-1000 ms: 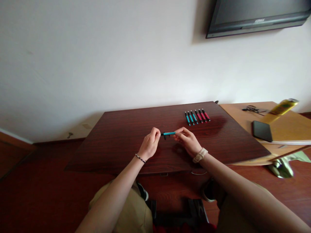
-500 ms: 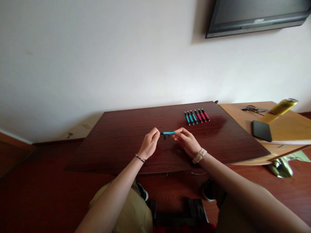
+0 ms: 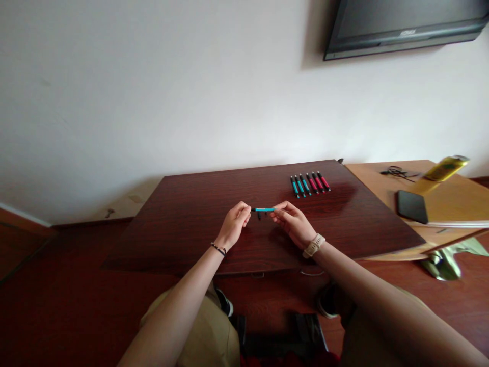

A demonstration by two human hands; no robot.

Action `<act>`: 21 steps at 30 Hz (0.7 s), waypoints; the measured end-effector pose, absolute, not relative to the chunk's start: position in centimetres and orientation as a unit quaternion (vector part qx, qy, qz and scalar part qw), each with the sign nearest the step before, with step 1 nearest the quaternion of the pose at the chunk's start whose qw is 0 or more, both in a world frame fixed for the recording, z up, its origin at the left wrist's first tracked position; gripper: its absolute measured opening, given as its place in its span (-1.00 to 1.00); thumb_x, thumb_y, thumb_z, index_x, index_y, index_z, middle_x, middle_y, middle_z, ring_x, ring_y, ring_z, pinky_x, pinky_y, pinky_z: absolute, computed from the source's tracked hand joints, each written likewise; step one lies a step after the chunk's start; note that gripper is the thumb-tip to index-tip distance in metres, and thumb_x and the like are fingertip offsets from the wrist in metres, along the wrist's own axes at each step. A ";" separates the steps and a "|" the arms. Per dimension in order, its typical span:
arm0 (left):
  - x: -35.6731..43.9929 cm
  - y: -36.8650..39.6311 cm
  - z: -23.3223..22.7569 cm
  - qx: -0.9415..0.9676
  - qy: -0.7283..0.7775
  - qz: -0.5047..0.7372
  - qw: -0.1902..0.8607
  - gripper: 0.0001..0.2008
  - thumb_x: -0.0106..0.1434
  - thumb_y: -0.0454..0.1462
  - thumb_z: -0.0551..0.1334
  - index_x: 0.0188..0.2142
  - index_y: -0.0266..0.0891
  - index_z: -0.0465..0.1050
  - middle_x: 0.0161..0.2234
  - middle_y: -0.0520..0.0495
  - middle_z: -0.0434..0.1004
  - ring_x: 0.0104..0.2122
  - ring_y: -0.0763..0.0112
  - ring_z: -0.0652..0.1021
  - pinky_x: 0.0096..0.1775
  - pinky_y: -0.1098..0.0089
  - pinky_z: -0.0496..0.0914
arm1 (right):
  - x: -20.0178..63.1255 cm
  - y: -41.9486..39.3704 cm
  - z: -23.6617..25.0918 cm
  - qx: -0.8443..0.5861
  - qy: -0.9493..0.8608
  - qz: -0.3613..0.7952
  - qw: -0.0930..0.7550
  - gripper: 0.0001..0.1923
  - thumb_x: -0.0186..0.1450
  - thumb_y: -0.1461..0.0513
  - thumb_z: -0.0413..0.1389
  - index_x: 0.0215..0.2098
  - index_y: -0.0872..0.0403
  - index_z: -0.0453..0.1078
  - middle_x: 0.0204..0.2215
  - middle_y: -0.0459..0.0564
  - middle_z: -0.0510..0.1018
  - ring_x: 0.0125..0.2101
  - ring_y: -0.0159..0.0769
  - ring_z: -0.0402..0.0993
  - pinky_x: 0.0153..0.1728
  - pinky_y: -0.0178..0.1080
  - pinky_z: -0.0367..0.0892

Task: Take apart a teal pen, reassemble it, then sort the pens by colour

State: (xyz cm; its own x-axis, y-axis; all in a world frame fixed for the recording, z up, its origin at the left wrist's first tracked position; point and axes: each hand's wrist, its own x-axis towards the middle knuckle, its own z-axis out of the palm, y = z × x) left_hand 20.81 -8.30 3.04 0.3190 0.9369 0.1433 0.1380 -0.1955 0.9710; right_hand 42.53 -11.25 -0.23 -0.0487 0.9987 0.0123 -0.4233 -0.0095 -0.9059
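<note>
a blue-and-black pen (image 3: 264,209) is held level over a dark wooden table (image 3: 198,219), its black end pinched in the fingers of the left hand (image 3: 234,223), its blue end in those of the right hand (image 3: 292,223); the hands are separated by the pen's barrel. just below it in view, dark pieces (image 3: 259,216) are seen, too small to be identified. the left wrist is circled by a bracelet (image 3: 219,249), the right by a pale watch (image 3: 314,245). toward the table's far right corner, three blue pens (image 3: 300,186) and three pink pens (image 3: 319,182) are lined up side by side. on a lighter wooden cabinet (image 3: 454,204) at right, a dark flat device (image 3: 411,206), a black cable (image 3: 397,172) and a yellow container (image 3: 445,169) are set. above, a television (image 3: 405,23) is mounted on a white wall (image 3: 171,92).
</note>
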 end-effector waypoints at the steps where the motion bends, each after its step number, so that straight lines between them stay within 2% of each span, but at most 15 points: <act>1: 20.8 -8.3 3.1 0.655 0.407 0.417 0.481 -0.61 0.41 0.02 0.17 -0.40 -0.19 0.23 -0.51 0.09 0.26 -0.53 0.52 0.26 -0.48 0.46 0.13 | 42.5 -11.2 -0.3 -0.366 -0.391 0.610 0.584 -0.68 0.18 0.03 0.44 -0.30 0.00 0.49 -0.32 -0.08 0.64 -0.33 -0.34 0.50 -0.20 -0.25 0.41; 6: 20.8 -7.9 2.4 0.640 0.430 0.438 0.463 -0.50 0.44 0.09 0.11 -0.49 -0.17 0.11 -0.57 0.12 0.12 -0.58 0.53 0.16 -0.50 0.43 0.10 | 42.4 -11.3 -0.3 -0.362 -0.387 0.620 0.579 -0.69 0.19 0.04 0.44 -0.29 0.00 0.50 -0.31 -0.07 0.64 -0.32 -0.35 0.49 -0.20 -0.26 0.40; 9: 20.7 -8.0 2.4 0.648 0.435 0.419 0.463 -0.49 0.45 0.12 0.08 -0.46 -0.18 0.18 -0.55 0.09 0.21 -0.57 0.52 0.24 -0.49 0.44 0.14 | 42.4 -11.2 -0.4 -0.365 -0.383 0.618 0.582 -0.69 0.19 0.03 0.44 -0.30 0.01 0.49 -0.31 -0.07 0.64 -0.31 -0.35 0.49 -0.20 -0.26 0.39; 11: 20.6 -8.2 2.7 0.667 0.425 0.407 0.457 -0.56 0.45 0.08 0.11 -0.40 -0.19 0.25 -0.51 0.08 0.29 -0.53 0.50 0.31 -0.45 0.45 0.20 | 42.4 -11.2 -0.5 -0.367 -0.382 0.616 0.583 -0.68 0.18 0.03 0.44 -0.30 0.01 0.49 -0.31 -0.08 0.64 -0.32 -0.35 0.49 -0.20 -0.26 0.39; 13: 20.5 -8.3 2.8 0.679 0.419 0.411 0.441 -0.60 0.45 0.03 0.14 -0.39 -0.19 0.25 -0.50 0.09 0.29 -0.51 0.50 0.31 -0.42 0.45 0.21 | 42.4 -11.2 -0.5 -0.368 -0.383 0.617 0.580 -0.68 0.18 0.03 0.44 -0.30 0.01 0.49 -0.31 -0.08 0.64 -0.32 -0.35 0.49 -0.21 -0.27 0.39; 21: 20.4 -7.6 2.0 0.655 0.472 0.427 0.408 -0.41 0.46 0.14 0.06 -0.57 -0.18 0.12 -0.62 0.09 0.13 -0.60 0.50 0.20 -0.51 0.40 0.10 | 42.3 -11.4 -0.3 -0.367 -0.378 0.625 0.576 -0.65 0.15 0.02 0.46 -0.30 0.01 0.49 -0.31 -0.07 0.64 -0.32 -0.33 0.49 -0.21 -0.25 0.40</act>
